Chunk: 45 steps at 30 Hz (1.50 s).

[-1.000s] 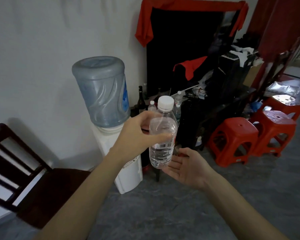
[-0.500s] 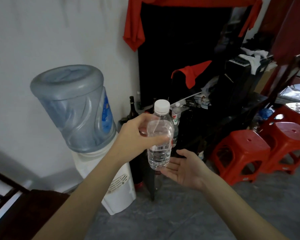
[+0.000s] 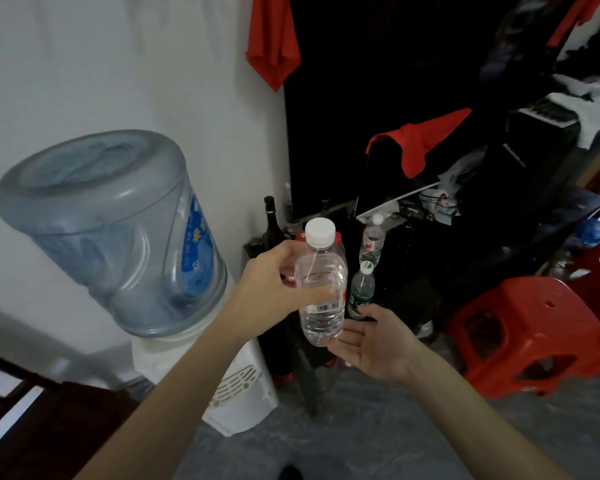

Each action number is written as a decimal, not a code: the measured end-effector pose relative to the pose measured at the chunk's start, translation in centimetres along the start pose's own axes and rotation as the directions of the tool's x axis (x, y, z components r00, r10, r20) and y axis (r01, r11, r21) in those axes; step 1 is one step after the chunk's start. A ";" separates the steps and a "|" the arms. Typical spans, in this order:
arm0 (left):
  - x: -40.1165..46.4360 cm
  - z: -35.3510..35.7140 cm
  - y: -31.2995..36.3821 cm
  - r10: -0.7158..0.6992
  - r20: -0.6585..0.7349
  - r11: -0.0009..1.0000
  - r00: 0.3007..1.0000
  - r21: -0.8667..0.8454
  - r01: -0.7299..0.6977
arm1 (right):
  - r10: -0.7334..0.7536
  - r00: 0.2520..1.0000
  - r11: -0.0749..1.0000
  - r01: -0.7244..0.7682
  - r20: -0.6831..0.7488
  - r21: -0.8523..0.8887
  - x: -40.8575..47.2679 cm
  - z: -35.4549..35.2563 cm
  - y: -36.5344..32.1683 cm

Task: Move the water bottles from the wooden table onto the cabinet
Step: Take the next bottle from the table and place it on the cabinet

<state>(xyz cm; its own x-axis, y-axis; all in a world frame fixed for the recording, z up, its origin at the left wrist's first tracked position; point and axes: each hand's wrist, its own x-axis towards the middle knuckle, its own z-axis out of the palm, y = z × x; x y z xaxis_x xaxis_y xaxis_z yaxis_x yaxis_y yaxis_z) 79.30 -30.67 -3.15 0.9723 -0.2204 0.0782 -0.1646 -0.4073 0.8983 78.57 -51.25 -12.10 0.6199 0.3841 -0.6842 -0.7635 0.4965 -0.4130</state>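
Chair (image 3: 32, 420) of dark wood sits at the far left edge, low in the view, and just right of it stands a white water dispenser (image 3: 236, 393) carrying a big blue-grey jug (image 3: 108, 230) that appears tilted through the wide lens. Right of the jug, the left hand (image 3: 274, 285) grips a clear water bottle (image 3: 323, 289) around its middle, fingers wrapped behind and thumb across the front above the barcode label; the bottle is upright, white cap on, held in the air in front of the dark cabinet (image 3: 413, 271). Behind it a dark glass bottle (image 3: 271, 220) stands near the wall. Just right of the held bottle, 2 more small bottles (1 with a green label (image 3: 361, 292), 1 with a red-and-white label (image 3: 373, 237)) stand on the dark surface. The right hand (image 3: 374, 344) lies palm up with its fingers relaxed and spread, its fingertips just below the held bottle's base, grasping nothing. Further right, a red plastic stool (image 3: 530, 330) stands on the grey floor, and red cloth (image 3: 420, 143) drapes over the clutter above.
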 end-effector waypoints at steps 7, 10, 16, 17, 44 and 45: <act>6.6 -0.8 -3.6 -0.005 0.046 1.000 0.999 -0.013 0.006 | -0.005 0.997 1.000 0.007 -0.077 0.020 5.2 0.6 -3.8; 9.2 -1.3 -4.7 -0.001 0.059 1.000 0.998 -0.022 0.002 | -0.009 0.994 1.000 0.010 -0.113 0.008 7.3 0.9 -5.6; 13.2 -1.3 -6.9 0.011 0.116 1.000 0.993 -0.016 -0.009 | 0.000 0.988 0.999 0.006 -0.155 0.043 11.2 0.4 -7.5; 13.6 -1.2 -7.4 0.003 0.122 1.000 0.993 -0.014 -0.002 | 0.005 0.987 0.999 0.003 -0.161 0.051 11.7 0.2 -7.6; 13.6 9.9 -23.3 -0.262 0.015 0.965 0.965 -0.011 0.262 | 0.201 0.918 0.976 -0.156 -0.343 0.154 27.4 -9.9 -4.3; 13.5 10.2 -23.6 -0.270 0.005 0.963 0.963 -0.016 0.270 | 0.197 0.913 0.976 -0.149 -0.358 0.156 27.6 -10.1 -4.2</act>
<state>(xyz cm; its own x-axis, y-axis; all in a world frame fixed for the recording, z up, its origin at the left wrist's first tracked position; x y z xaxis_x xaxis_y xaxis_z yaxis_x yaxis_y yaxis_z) 94.59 -33.07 -27.74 0.9798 -0.1063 -0.1694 0.1070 -0.4372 0.8930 97.01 -50.59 -35.33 0.3508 0.1694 -0.9210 -0.8099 0.5487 -0.2075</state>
